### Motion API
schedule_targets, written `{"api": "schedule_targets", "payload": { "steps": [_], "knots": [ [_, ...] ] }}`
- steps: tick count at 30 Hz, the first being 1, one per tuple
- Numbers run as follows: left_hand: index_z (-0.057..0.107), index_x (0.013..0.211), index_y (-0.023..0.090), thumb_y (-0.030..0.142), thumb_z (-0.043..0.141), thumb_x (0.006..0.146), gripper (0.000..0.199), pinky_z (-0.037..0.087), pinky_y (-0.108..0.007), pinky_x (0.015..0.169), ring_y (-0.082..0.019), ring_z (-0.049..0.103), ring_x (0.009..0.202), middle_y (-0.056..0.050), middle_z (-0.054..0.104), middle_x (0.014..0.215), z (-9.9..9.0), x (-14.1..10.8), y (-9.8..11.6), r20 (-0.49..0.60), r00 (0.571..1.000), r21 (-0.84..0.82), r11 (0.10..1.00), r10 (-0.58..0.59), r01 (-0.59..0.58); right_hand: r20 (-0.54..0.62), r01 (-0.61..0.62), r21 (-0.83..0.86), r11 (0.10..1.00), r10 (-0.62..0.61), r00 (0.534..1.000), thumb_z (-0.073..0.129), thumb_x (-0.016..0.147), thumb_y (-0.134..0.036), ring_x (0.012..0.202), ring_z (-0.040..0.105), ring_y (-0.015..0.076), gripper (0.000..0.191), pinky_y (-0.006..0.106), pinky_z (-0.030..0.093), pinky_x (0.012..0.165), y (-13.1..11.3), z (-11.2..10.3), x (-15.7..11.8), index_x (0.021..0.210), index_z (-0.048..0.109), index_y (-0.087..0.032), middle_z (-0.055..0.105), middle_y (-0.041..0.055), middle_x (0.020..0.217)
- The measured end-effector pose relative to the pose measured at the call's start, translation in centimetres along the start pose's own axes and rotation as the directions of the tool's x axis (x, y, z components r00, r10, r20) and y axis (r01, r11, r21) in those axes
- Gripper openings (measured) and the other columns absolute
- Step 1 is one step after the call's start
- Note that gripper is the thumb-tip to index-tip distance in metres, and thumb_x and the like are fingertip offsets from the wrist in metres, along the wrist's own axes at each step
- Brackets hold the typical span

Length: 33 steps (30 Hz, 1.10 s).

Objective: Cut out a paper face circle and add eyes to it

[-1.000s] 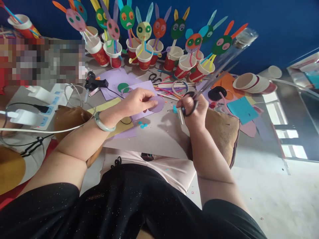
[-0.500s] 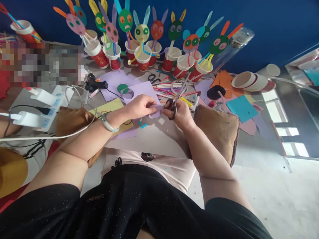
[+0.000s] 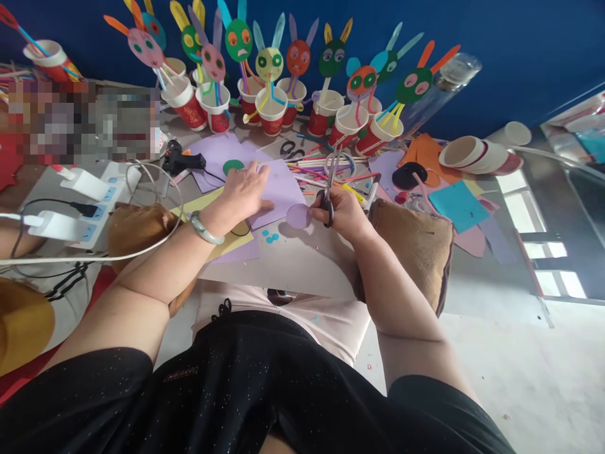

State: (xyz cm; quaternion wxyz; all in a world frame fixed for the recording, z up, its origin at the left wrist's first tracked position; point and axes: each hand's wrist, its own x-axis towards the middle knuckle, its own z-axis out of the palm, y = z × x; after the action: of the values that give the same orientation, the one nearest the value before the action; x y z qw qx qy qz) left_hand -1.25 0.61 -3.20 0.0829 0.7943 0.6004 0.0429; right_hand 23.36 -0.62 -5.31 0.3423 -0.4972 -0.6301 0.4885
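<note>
My right hand (image 3: 347,213) is closed around black-handled scissors (image 3: 326,205), their blades pointing away from me. Between its thumb and fingertips it also pinches a round purple paper disc (image 3: 298,217). My left hand (image 3: 246,192), with a bracelet on the wrist, is over a purple paper sheet (image 3: 282,189), fingers apart and nothing seen in them; I cannot tell if it touches the sheet. Just beyond its fingers lies a green paper disc (image 3: 232,166). Small blue paper dots (image 3: 270,238) lie on the table between my hands.
Paper cups with rabbit-eared paper faces (image 3: 269,63) line the back. A black glue gun (image 3: 177,159) and a power strip (image 3: 101,198) with cables are at left. Coloured sticks (image 3: 309,169) lie mid-table. A brown cushion (image 3: 411,246) sits beside my right forearm, with stacked cups (image 3: 466,153) beyond.
My left hand has let go of the purple disc and moved left over the purple sheet, opening its fingers. The disc stays in my right hand with the scissors.
</note>
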Motion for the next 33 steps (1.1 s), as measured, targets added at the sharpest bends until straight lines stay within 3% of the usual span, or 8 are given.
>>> {"api": "schedule_targets", "payload": {
  "steps": [6, 9, 14, 17, 20, 25, 28, 33],
  "knots": [
    [0.06, 0.134, 0.013, 0.008, 0.085, 0.079, 0.06, 0.057, -0.047, 0.097, -0.038, 0.072, 0.112, -0.024, 0.06, 0.141, 0.8, 0.5, -1.1, -0.024, 1.0, -0.067, 0.998, 0.004, -0.006, 0.401, 0.072, -0.088, 0.993, -0.031, 0.916, 0.081, 0.065, -0.032, 0.064, 0.056, 0.013, 0.023, 0.028, 0.042, 0.062, -0.3, -0.4, -0.4, 0.073, 0.062, -0.02, 0.068, -0.001, 0.07],
    [0.061, 0.131, 0.012, -0.001, 0.066, 0.085, 0.047, 0.057, -0.048, 0.099, -0.036, 0.072, 0.113, -0.023, 0.06, 0.138, 1.2, 0.5, -1.5, -0.079, 0.997, -0.103, 0.995, 0.011, -0.019, 0.419, 0.165, -0.283, 0.945, -0.033, 0.907, 0.074, 0.069, -0.023, 0.064, 0.052, 0.0123, 0.016, 0.028, 0.039, 0.064, 0.0, 0.0, -0.6, 0.067, 0.058, -0.021, 0.065, -0.0026, 0.066],
    [0.064, 0.135, 0.021, -0.002, 0.053, 0.084, 0.058, 0.056, -0.047, 0.109, -0.032, 0.069, 0.121, -0.016, 0.064, 0.134, 1.7, 1.1, -1.9, -0.237, 0.971, -0.276, 0.958, 0.016, -0.083, 0.4, 0.214, -0.394, 0.894, -0.042, 0.915, 0.074, 0.07, -0.02, 0.068, 0.055, 0.0136, 0.019, 0.028, 0.038, 0.067, 0.2, 0.2, -0.8, 0.07, 0.055, -0.022, 0.07, -0.0011, 0.071],
    [0.056, 0.149, 0.023, 0.004, 0.061, 0.081, 0.071, 0.061, -0.042, 0.101, -0.026, 0.072, 0.11, -0.014, 0.066, 0.136, 2.1, 1.9, -2.0, -0.311, 0.95, -0.512, 0.846, -0.022, -0.148, 0.309, 0.207, -0.351, 0.913, -0.096, 0.946, 0.08, 0.071, -0.026, 0.076, 0.062, 0.0167, 0.024, 0.03, 0.042, 0.072, 0.0, 0.2, -0.8, 0.074, 0.057, -0.022, 0.077, 0.0027, 0.082],
    [0.044, 0.158, 0.027, 0.013, 0.07, 0.083, 0.081, 0.063, -0.036, 0.088, -0.021, 0.074, 0.097, -0.011, 0.071, 0.125, 2.4, 2.5, -1.7, -0.313, 0.946, -0.736, 0.651, -0.088, -0.184, 0.123, 0.159, -0.251, 0.955, -0.132, 0.984, 0.09, 0.07, -0.046, 0.072, 0.058, 0.0173, 0.039, 0.032, 0.044, 0.071, -0.1, 0.3, -0.5, 0.073, 0.06, -0.022, 0.074, 0.0029, 0.077],
    [0.043, 0.156, 0.029, 0.034, 0.077, 0.089, 0.075, 0.063, -0.037, 0.091, -0.024, 0.076, 0.111, -0.01, 0.074, 0.121, 2.0, 2.3, -0.2, -0.306, 0.945, -0.838, 0.504, -0.117, -0.208, -0.144, 0.062, -0.023, 0.998, -0.065, 0.987, 0.093, 0.06, -0.075, 0.063, 0.047, 0.0143, 0.065, 0.031, 0.04, 0.059, -0.3, 0.5, -0.3, 0.076, 0.058, -0.023, 0.056, -0.0022, 0.067],
    [0.048, 0.146, 0.026, 0.042, 0.078, 0.089, 0.067, 0.062, -0.037, 0.095, -0.025, 0.075, 0.115, -0.011, 0.075, 0.127, 1.7, 1.7, 0.8, -0.303, 0.949, -0.883, 0.4, -0.087, -0.245, -0.25, 0.073, 0.099, 0.992, -0.046, 0.967, 0.093, 0.059, -0.075, 0.064, 0.047, 0.0138, 0.066, 0.03, 0.041, 0.06, -0.3, 0.6, -0.4, 0.081, 0.057, -0.024, 0.053, -0.0039, 0.069],
    [0.059, 0.118, 0.022, 0.049, 0.082, 0.086, 0.048, 0.063, -0.036, 0.092, -0.024, 0.076, 0.111, -0.01, 0.078, 0.117, 1.8, 1.1, 1.5, -0.247, 0.968, -0.938, 0.258, -0.035, -0.23, -0.302, 0.074, 0.223, 0.972, -0.003, 0.953, 0.099, 0.054, -0.057, 0.063, 0.047, 0.0128, 0.06, 0.029, 0.04, 0.059, -0.2, 0.5, -0.5, 0.079, 0.055, -0.024, 0.053, -0.0052, 0.067]
  ]
}}
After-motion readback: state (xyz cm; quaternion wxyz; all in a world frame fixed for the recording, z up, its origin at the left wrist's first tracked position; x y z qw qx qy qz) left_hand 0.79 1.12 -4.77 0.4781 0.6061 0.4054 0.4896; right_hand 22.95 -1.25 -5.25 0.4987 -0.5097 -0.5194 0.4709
